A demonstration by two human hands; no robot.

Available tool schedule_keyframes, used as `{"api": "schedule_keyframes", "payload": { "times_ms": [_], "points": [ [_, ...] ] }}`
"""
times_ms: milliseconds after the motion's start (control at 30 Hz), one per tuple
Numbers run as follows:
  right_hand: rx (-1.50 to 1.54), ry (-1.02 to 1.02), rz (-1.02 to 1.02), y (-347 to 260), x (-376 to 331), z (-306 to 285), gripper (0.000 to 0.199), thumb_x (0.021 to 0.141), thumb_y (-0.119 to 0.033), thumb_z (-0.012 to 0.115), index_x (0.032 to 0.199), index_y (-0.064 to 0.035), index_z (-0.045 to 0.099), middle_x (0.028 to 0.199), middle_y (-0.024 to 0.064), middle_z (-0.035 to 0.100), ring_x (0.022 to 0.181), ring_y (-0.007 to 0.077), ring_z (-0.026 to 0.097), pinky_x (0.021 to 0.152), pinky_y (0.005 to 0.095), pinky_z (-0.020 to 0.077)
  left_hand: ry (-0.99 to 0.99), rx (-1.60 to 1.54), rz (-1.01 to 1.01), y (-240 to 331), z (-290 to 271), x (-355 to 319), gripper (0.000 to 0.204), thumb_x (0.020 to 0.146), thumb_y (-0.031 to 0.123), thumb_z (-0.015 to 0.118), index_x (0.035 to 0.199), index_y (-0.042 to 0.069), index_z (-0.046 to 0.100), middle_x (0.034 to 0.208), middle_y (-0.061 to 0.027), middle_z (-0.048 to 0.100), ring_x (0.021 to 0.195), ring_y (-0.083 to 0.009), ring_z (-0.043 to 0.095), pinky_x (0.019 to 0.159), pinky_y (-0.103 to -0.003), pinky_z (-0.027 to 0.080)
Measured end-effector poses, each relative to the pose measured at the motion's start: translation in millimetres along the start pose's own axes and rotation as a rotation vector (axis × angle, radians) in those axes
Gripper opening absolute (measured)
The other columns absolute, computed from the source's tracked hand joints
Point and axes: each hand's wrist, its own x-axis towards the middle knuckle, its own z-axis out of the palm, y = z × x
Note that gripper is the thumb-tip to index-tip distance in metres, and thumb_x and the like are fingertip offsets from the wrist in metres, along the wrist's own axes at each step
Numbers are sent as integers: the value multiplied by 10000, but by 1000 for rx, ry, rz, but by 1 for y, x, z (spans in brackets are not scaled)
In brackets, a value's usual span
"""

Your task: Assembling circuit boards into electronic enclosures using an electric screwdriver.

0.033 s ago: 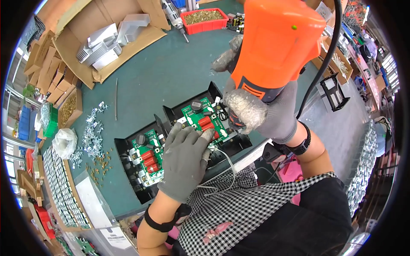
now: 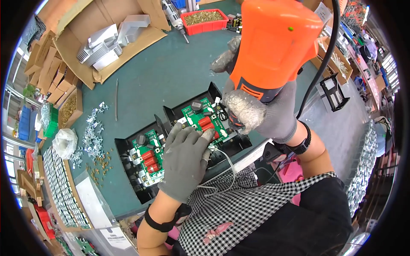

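Observation:
My right hand (image 2: 277,113), in a grey glove with worn pale fingertips, is wrapped round an orange power drill (image 2: 275,47). The drill's body stands over the right-hand black housing (image 2: 239,145), and its tip is hidden behind my fingers. Inside that housing sits a green circuit board (image 2: 197,116) with red cylindrical parts and a black coil. My left hand (image 2: 185,162), gloved too, lies with fingers stretched across the near left part of this board and housing. Left of it, a second black housing (image 2: 128,170) holds a similar green board (image 2: 140,149).
A cardboard box (image 2: 98,77) of silver heat sinks and a red tray (image 2: 226,24) of brass-coloured screws stand at the back. Another power tool (image 2: 174,17) lies beside the tray. Loose metal pieces (image 2: 92,132) are heaped at left. The drill's black cable (image 2: 320,74) hangs at right.
The orange drill's body has shifted very slightly to the left. My left hand and the housings look unmoved.

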Motion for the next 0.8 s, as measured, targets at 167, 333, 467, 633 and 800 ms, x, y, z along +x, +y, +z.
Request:
{"api": "schedule_keyframes", "payload": {
  "times_ms": [167, 333, 467, 633, 800],
  "points": [
    [-49, -53, 212, -9, -3, -3, 632, 706, -89, 805, 1234, -10, 467, 1102, 80, 634, 981, 159, 621, 868, 314, 499, -11, 13, -10, 3, -1, 3, 353, 750, 148, 708, 1092, 66, 681, 955, -111, 644, 1001, -304, 597, 1062, -510, 380],
    [-113, -99, 74, -5, -2, -6, 701, 693, -104, 814, 1283, -9, 447, 1145, 76, 610, 1014, 150, 601, 893, 315, 484, -2, 38, -18, 5, 1, 2, 282, 732, 188, 731, 969, 37, 695, 943, -105, 642, 1001, -300, 596, 1076, -502, 368],
    [-152, -126, -8, 0, -3, -10, 730, 688, -108, 819, 1301, -8, 435, 1157, 77, 605, 1022, 152, 597, 901, 319, 481, 17, 53, -15, 7, 3, 1, 274, 722, 207, 742, 933, 37, 699, 941, -109, 640, 1009, -299, 587, 1072, -508, 361],
    [-161, -135, -35, 0, -4, -15, 752, 685, -117, 826, 1312, -6, 426, 1159, 84, 608, 1021, 159, 601, 905, 325, 482, -15, 123, -116, 25, -2, 17, 428, 717, 280, 769, 1088, 92, 668, 1026, -85, 614, 1050, -294, 548, 1095, -519, 312],
    [-140, -117, -185, 13, -3, -18, 762, 685, -145, 838, 1312, 2, 429, 1170, 101, 617, 1036, 155, 600, 916, 320, 475, 68, 98, -131, 32, 36, 27, 394, 700, 249, 774, 1032, 67, 663, 1070, -103, 588, 1116, -311, 505, 1104, -524, 285]
  ]
}}
